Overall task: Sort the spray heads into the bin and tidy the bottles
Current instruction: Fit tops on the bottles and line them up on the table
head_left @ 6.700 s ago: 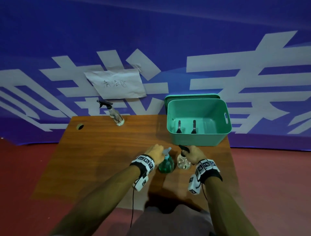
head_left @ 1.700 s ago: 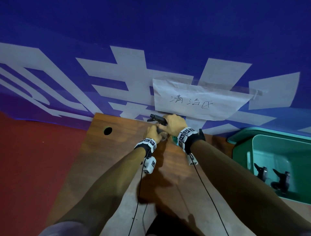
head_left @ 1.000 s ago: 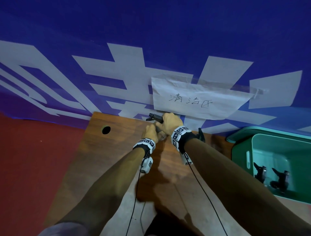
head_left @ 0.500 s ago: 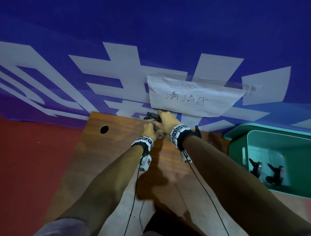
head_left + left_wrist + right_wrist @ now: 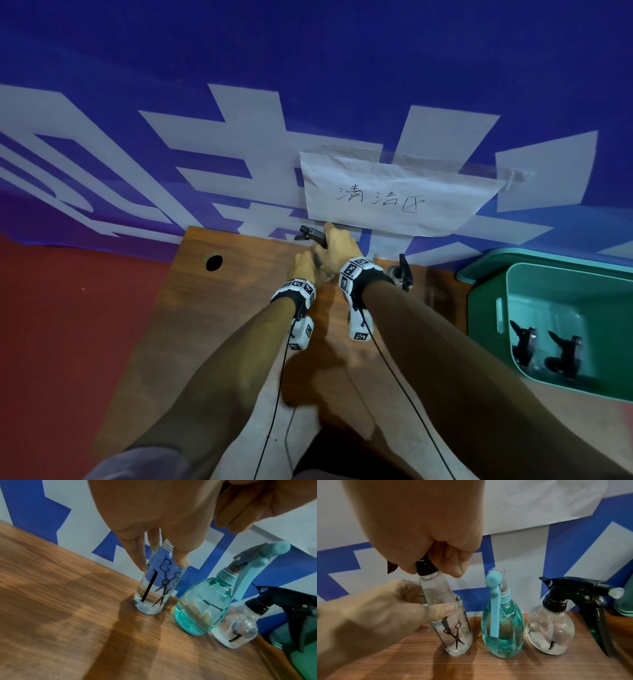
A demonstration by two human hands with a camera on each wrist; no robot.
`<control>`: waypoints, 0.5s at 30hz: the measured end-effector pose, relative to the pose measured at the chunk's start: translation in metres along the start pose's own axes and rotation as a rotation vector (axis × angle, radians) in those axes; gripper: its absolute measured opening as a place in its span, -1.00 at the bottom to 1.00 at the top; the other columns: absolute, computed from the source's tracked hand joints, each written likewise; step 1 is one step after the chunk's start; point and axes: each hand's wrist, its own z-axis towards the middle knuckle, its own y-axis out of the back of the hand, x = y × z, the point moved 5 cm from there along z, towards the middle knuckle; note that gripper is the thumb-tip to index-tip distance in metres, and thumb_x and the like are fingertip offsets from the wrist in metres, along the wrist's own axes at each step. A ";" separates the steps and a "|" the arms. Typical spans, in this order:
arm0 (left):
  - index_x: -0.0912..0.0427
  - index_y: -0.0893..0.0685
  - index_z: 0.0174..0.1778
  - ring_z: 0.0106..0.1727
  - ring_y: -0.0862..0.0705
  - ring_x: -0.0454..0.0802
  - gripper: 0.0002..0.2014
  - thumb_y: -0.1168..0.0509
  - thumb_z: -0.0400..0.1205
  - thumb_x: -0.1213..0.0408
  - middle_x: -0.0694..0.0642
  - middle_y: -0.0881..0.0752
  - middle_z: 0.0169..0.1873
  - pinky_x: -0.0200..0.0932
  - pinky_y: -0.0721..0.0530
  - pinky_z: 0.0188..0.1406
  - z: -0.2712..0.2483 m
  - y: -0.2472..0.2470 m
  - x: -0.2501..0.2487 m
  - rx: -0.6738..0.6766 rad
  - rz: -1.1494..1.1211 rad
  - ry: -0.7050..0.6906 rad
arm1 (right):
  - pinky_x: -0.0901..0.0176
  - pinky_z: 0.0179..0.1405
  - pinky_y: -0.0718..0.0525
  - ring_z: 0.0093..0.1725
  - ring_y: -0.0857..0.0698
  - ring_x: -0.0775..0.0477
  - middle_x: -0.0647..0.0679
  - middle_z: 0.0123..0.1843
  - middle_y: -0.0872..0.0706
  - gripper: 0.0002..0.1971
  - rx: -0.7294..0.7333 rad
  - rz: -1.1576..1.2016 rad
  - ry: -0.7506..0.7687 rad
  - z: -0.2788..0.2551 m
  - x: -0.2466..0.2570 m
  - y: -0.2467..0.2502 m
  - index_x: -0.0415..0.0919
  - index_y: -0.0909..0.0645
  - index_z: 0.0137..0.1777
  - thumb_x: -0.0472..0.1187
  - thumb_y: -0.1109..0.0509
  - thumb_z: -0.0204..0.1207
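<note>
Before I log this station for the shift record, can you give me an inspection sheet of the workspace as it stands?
Surface: wooden table with a round hole near its far left corner.
Job's things: tall clear bottle, teal bottle and round clear bottle stand in a row at the far edge, heads on; two black spray heads lie in the green bin.
Clutter: nothing seen.
Grippers: left hand grips the tall clear bottle's body; right hand grips its black head.
Cables: thin black cables run from both wrist cameras toward the person.
Surroundings: blue banner with a handwritten paper sign; red floor.
</note>
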 end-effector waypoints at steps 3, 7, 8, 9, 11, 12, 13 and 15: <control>0.12 -0.53 -0.08 -0.19 -0.58 0.20 -0.85 -0.39 0.58 0.25 0.09 -0.55 -0.27 0.09 -0.77 -0.07 -0.004 0.003 -0.003 0.007 0.006 -0.028 | -0.10 -0.14 -0.76 -0.09 -0.72 -0.32 -0.20 -0.05 -0.69 -0.76 -0.022 0.004 -0.028 -0.002 0.001 -0.003 -0.13 -0.37 0.08 -0.06 -0.38 0.66; 0.05 -0.51 -0.27 -0.36 -0.59 0.01 -0.79 -0.36 0.64 0.29 0.10 -0.65 -0.23 -0.09 -0.64 -0.33 -0.003 0.005 0.002 -0.011 -0.055 0.007 | -0.12 -0.13 -0.77 -0.09 -0.73 -0.27 -0.19 -0.03 -0.69 -0.76 0.041 0.013 -0.020 0.003 0.001 0.001 -0.16 -0.41 0.11 -0.04 -0.37 0.67; 0.04 -0.51 -0.27 -0.37 -0.56 -0.04 -0.79 -0.37 0.64 0.30 0.06 -0.63 -0.25 -0.14 -0.57 -0.38 -0.003 0.004 0.002 -0.019 -0.068 0.014 | -0.13 -0.12 -0.78 -0.09 -0.74 -0.27 -0.18 -0.04 -0.69 -0.76 0.060 0.012 -0.012 0.004 0.001 0.003 -0.15 -0.43 0.13 -0.04 -0.37 0.67; 0.05 -0.53 -0.26 -0.37 -0.58 0.00 -0.82 -0.38 0.61 0.30 0.02 -0.60 -0.30 -0.15 -0.56 -0.41 -0.004 0.003 0.002 -0.021 -0.066 0.008 | -0.15 -0.11 -0.79 -0.09 -0.75 -0.26 -0.17 -0.04 -0.70 -0.76 0.069 0.011 -0.006 0.004 0.000 0.003 -0.15 -0.43 0.15 -0.04 -0.38 0.67; 0.10 -0.57 -0.22 -0.30 -0.65 0.16 -0.90 -0.38 0.55 0.26 0.04 -0.62 -0.34 -0.14 -0.60 -0.45 -0.006 0.002 0.002 -0.006 -0.036 0.002 | -0.13 -0.11 -0.80 -0.08 -0.75 -0.29 -0.19 -0.03 -0.70 -0.77 0.053 0.008 -0.006 0.002 0.001 0.002 -0.17 -0.44 0.14 -0.06 -0.37 0.66; 0.13 -0.57 -0.20 -0.28 -0.66 0.22 -0.90 -0.37 0.55 0.24 0.08 -0.63 -0.33 -0.10 -0.64 -0.43 -0.006 0.002 0.001 -0.002 -0.011 -0.013 | -0.13 -0.11 -0.80 -0.07 -0.75 -0.31 -0.21 -0.03 -0.70 -0.77 0.032 0.004 -0.014 0.000 0.002 0.001 -0.17 -0.43 0.11 -0.07 -0.37 0.66; 0.14 -0.56 -0.19 -0.25 -0.69 0.26 -0.89 -0.36 0.56 0.22 0.12 -0.64 -0.31 -0.04 -0.69 -0.37 -0.008 0.003 -0.002 0.014 0.024 -0.036 | -0.15 -0.09 -0.80 -0.06 -0.75 -0.33 -0.23 -0.02 -0.70 -0.77 0.009 0.001 -0.021 -0.001 0.002 -0.001 -0.17 -0.41 0.09 -0.07 -0.37 0.65; 0.13 -0.54 -0.18 -0.21 -0.70 0.28 -0.87 -0.36 0.59 0.21 0.17 -0.63 -0.29 0.04 -0.74 -0.26 -0.009 0.005 -0.008 0.033 0.054 -0.063 | -0.20 -0.05 -0.81 -0.03 -0.75 -0.36 -0.26 0.00 -0.71 -0.76 -0.028 -0.004 -0.037 -0.003 0.001 -0.003 -0.15 -0.39 0.05 -0.06 -0.38 0.64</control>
